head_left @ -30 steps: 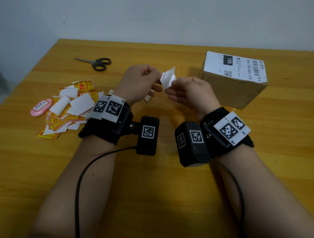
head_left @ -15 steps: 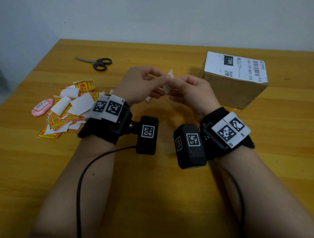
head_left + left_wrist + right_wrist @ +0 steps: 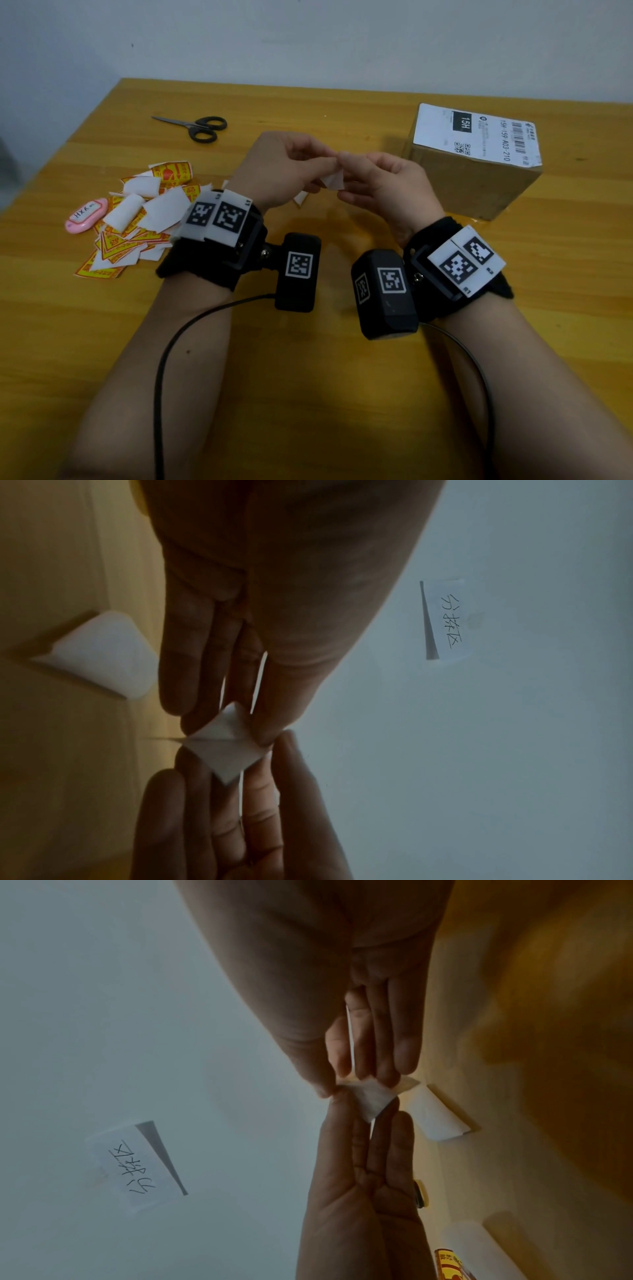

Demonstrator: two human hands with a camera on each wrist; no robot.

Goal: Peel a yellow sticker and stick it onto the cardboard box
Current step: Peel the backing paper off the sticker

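Note:
Both hands meet above the table's middle and pinch one small sticker (image 3: 333, 179) between them; only its white back shows. My left hand (image 3: 327, 164) grips its left edge and my right hand (image 3: 346, 171) its right edge. In the left wrist view the sticker (image 3: 222, 750) is a white diamond with a crease, pinched by thumb and fingers of the left hand (image 3: 232, 723) and the right hand (image 3: 240, 780). The right wrist view shows the same sticker (image 3: 371, 1097). The cardboard box (image 3: 455, 185), with a white shipping label on top, stands to the right of my right hand.
A pile of yellow-and-red stickers and white backings (image 3: 137, 222) lies at the left, with a pink tag (image 3: 85, 216) beside it. Black scissors (image 3: 198, 127) lie at the back left. A loose white backing (image 3: 103, 653) lies on the table under the hands. A handwritten note (image 3: 137, 1164) hangs on the wall.
The sticker was held up with its white back towards me; the fingertips of both hands have since closed together on it, and it now hangs lower between them.

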